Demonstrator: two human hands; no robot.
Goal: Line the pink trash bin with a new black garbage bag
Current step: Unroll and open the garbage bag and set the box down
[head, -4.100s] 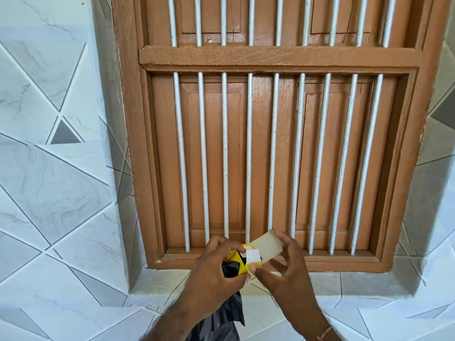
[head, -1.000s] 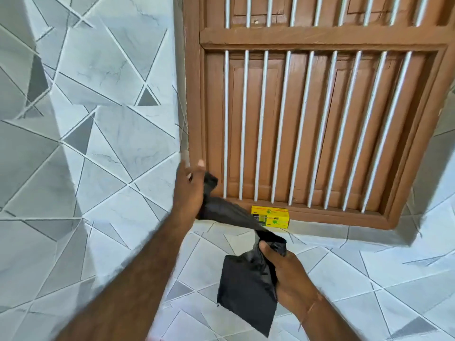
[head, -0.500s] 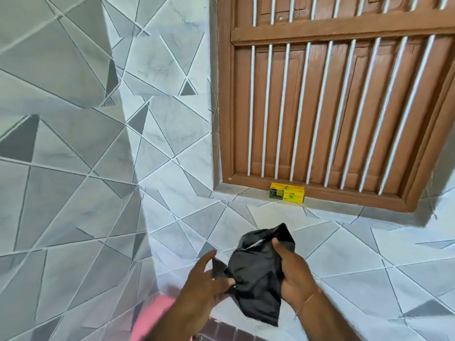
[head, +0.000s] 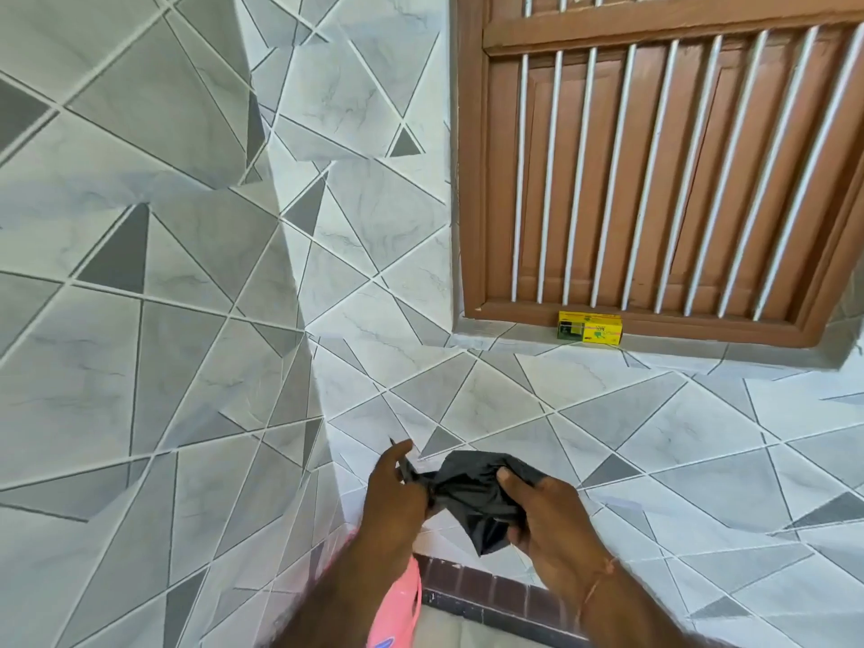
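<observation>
A crumpled black garbage bag (head: pixel 472 498) is held in front of me at the lower middle of the view. My left hand (head: pixel 395 493) pinches its left edge. My right hand (head: pixel 547 516) grips its right side, thumb on top. Below my left forearm a strip of the pink trash bin (head: pixel 397 605) shows at the bottom edge; most of it is hidden by my arm and the frame edge.
A yellow bag box (head: pixel 590 327) lies on the sill of a brown wooden window (head: pixel 654 180) with white bars at the upper right. Grey tiled walls (head: pixel 163 320) meet in a corner on the left. A dark brick-patterned skirting (head: pixel 477 586) runs along the bottom.
The box was set down on the sill and the bag pulled out. My view has swung down and left; both hands have gathered the bag lower, and the pink bin has come into view.
</observation>
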